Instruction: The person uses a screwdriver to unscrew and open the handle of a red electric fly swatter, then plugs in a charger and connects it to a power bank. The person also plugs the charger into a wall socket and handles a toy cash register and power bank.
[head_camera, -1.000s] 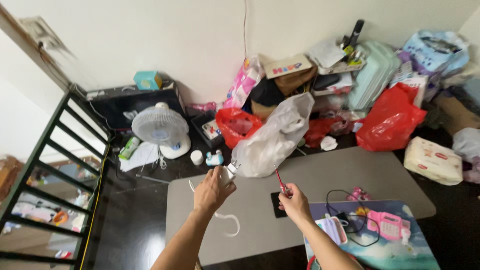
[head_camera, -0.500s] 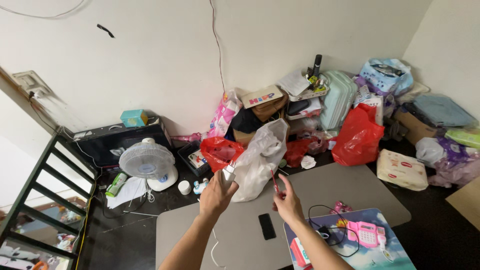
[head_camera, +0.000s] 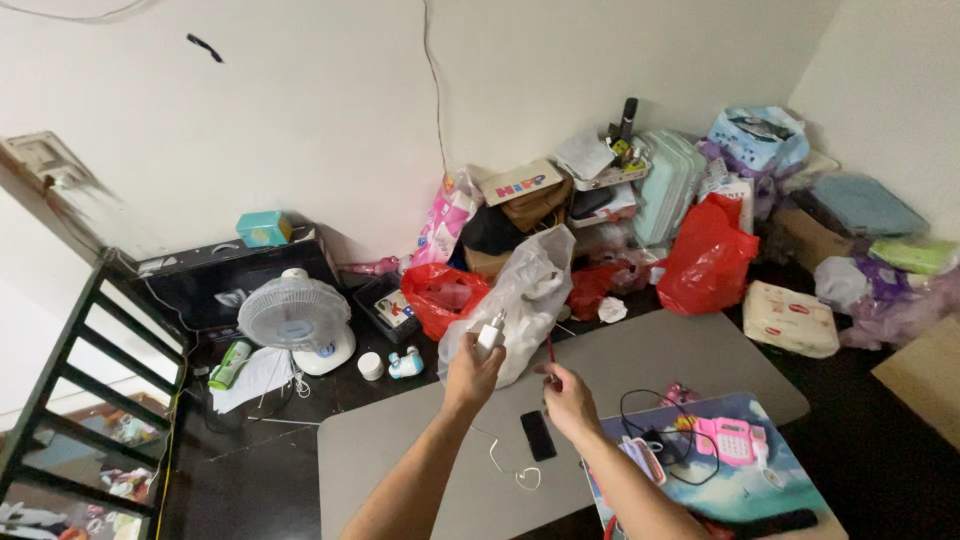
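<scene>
Left hand grips white charger plug raised above grey worktop; right hand, at its 3 o'clock, pinches red cable. Not yet joined, looks like.

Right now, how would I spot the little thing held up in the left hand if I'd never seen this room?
Start at the grey table in the middle of the cluttered room, then look just above its far edge, where two bare arms reach out. The left hand holds up a small white charger plug in front of a clear plastic bag. Unlike the thin red cable in the right hand, it is blocky and white.
</scene>
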